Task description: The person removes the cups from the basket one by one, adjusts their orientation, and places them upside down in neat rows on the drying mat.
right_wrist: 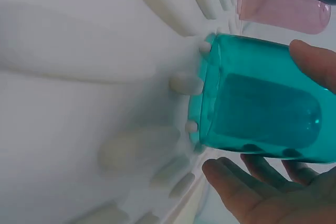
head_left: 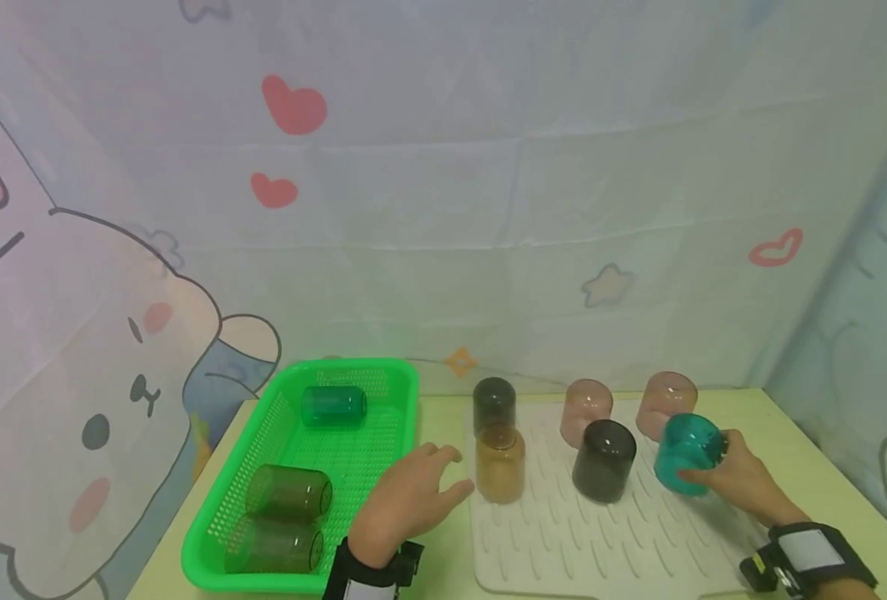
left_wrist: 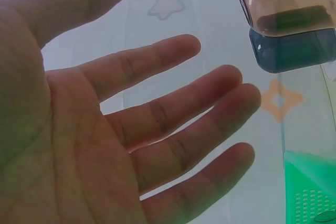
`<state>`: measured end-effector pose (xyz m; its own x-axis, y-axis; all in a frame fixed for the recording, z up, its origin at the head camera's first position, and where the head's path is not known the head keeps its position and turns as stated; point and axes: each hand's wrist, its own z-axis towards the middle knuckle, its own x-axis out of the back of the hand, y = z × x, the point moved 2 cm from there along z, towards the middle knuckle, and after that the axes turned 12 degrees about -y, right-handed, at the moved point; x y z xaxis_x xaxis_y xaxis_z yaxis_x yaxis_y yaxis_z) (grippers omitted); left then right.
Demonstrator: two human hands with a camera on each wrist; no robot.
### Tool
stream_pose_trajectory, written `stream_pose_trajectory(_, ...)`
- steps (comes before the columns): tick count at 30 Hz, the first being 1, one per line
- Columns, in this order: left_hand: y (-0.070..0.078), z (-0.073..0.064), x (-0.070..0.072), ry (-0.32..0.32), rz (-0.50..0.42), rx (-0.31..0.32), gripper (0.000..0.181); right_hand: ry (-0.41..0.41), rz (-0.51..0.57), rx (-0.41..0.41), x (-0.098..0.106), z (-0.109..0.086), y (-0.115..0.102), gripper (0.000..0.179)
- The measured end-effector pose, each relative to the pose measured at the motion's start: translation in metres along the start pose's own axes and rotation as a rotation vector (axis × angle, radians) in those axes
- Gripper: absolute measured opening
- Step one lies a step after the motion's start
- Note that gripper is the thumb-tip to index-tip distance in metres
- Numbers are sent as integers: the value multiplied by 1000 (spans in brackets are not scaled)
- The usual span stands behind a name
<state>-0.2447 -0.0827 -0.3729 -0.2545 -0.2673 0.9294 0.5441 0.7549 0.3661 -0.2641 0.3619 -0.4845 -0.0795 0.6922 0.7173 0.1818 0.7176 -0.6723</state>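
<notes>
A teal cup stands upside down near the right side of a white drying mat. My right hand holds it from the right, thumb in front and fingers behind. In the right wrist view the rim of the teal cup is down at the mat's ridges, with the thumb and fingers on opposite sides. My left hand hovers between the mat and a green basket, holding nothing. Its fingers are spread in the left wrist view. Nearest to it is an amber cup, upside down on the mat.
A grey cup, a dark grey cup and two pink cups, one left and one right, also stand inverted on the mat. Inside the basket lie a teal cup and two olive-brown cups. A printed curtain hangs behind.
</notes>
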Motion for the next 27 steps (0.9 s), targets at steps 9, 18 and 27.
stream_pose_trajectory(9, 0, 0, -1, -12, 5, -2, 39, 43, -126, 64, 19, -22, -15, 109)
stream_pose_trajectory(18, -7, -16, 4, -66, 7, 41, 40, 110, -223, 140, 21, -52, -62, 91)
stream_pose_trajectory(27, -25, -42, 52, -164, 56, 166, 45, 80, -163, 216, 7, -65, -108, 82)
